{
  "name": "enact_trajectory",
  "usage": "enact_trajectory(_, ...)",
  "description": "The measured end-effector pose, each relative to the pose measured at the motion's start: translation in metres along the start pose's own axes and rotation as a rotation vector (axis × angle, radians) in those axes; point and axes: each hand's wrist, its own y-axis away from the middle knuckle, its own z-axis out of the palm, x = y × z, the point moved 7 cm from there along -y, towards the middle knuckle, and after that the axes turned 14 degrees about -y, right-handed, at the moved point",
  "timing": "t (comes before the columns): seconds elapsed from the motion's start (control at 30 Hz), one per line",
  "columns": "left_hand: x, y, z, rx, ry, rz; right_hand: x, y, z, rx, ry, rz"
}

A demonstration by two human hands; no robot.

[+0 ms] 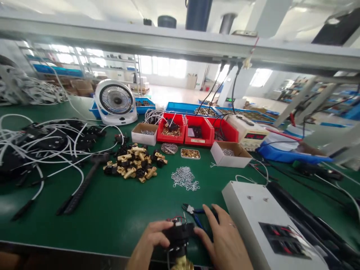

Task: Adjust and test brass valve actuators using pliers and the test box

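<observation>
At the front edge of the table, my left hand (150,242) pinches a black round actuator housing (181,233) from its left side. Red wires stick up from the top of the housing, and a brass valve body (182,263) sits below it. My right hand (226,238) is spread, its thumb against the right side of the housing. Its fingers reach over blue-handled cutting pliers (197,215) that lie on the green table (126,213); whether they touch the handles I cannot tell. Beyond the pliers lies a pile of metal clip pins (185,178).
Brass valve fittings (135,163) are heaped at centre left, near a hammer (87,183) and white cables (56,150). Red bins (198,140), small cardboard boxes (232,159) and a fan (116,101) stand behind. At right is a grey switch box (253,210).
</observation>
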Motion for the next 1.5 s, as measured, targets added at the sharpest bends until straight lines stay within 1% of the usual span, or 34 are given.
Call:
enact_trajectory(0.03, 0.008, -0.003, 0.000, 0.018, 0.005, 0.037, 0.002, -0.001, 0.000, -0.022, -0.167, 0.120)
enact_trajectory(0.1, 0.028, -0.010, -0.004, 0.066, 0.006, 0.138, -0.001, 0.003, 0.006, -0.117, -0.587, 0.372)
enact_trajectory(0.17, 0.045, -0.017, -0.006, 0.058, -0.031, 0.180, -0.014, 0.012, 0.015, -0.206, -1.005, 0.551)
enact_trajectory(0.2, 0.054, -0.020, -0.006, 0.033, -0.052, 0.207, -0.020, 0.018, 0.017, -0.211, -1.166, 0.614)
enact_trajectory(0.27, 0.071, -0.026, -0.006, -0.027, -0.091, 0.260, -0.027, 0.028, 0.016, -0.163, -1.364, 0.698)
enact_trajectory(0.33, 0.084, -0.028, -0.005, -0.068, -0.120, 0.301, -0.030, 0.035, 0.009, -0.102, -1.453, 0.725)
enact_trajectory(0.4, 0.093, -0.027, -0.004, -0.093, -0.133, 0.336, -0.032, 0.040, 0.001, -0.083, -1.518, 0.694)
enact_trajectory(0.5, 0.104, -0.024, 0.002, -0.146, -0.115, 0.424, -0.034, 0.043, -0.011, -0.059, -1.588, 0.656)
enact_trajectory(0.57, 0.108, -0.024, 0.004, -0.155, -0.094, 0.454, -0.033, 0.046, -0.016, -0.040, -1.619, 0.642)
enact_trajectory(0.63, 0.109, -0.027, 0.004, -0.132, -0.094, 0.415, -0.031, 0.048, -0.020, -0.019, -1.622, 0.618)
enact_trajectory(0.73, 0.110, -0.030, 0.005, -0.110, -0.058, 0.345, -0.028, 0.049, -0.023, -0.008, -1.564, 0.570)
enact_trajectory(0.83, 0.115, -0.029, 0.009, -0.097, 0.007, 0.337, -0.025, 0.047, -0.026, 0.004, -1.479, 0.511)
enact_trajectory(0.93, 0.118, -0.025, 0.010, -0.055, 0.015, 0.320, -0.025, 0.043, -0.031, 0.025, -1.430, 0.471)
enact_trajectory(1.1, 0.121, -0.019, 0.005, -0.002, 0.040, 0.309, -0.033, 0.046, -0.034, 0.046, -1.525, 0.560)
enact_trajectory(1.27, 0.124, -0.018, 0.003, -0.005, 0.084, 0.328, -0.039, 0.058, -0.029, 0.150, -1.605, 0.781)
enact_trajectory(1.33, 0.123, -0.018, 0.004, -0.008, 0.099, 0.320, -0.040, 0.059, -0.028, 0.197, -1.627, 0.814)
enact_trajectory(1.43, 0.117, -0.015, 0.007, -0.026, 0.155, 0.270, -0.041, 0.057, -0.027, 0.214, -1.629, 0.825)
enact_trajectory(1.5, 0.108, -0.013, 0.009, -0.046, 0.221, 0.180, -0.041, 0.055, -0.025, 0.201, -1.624, 0.826)
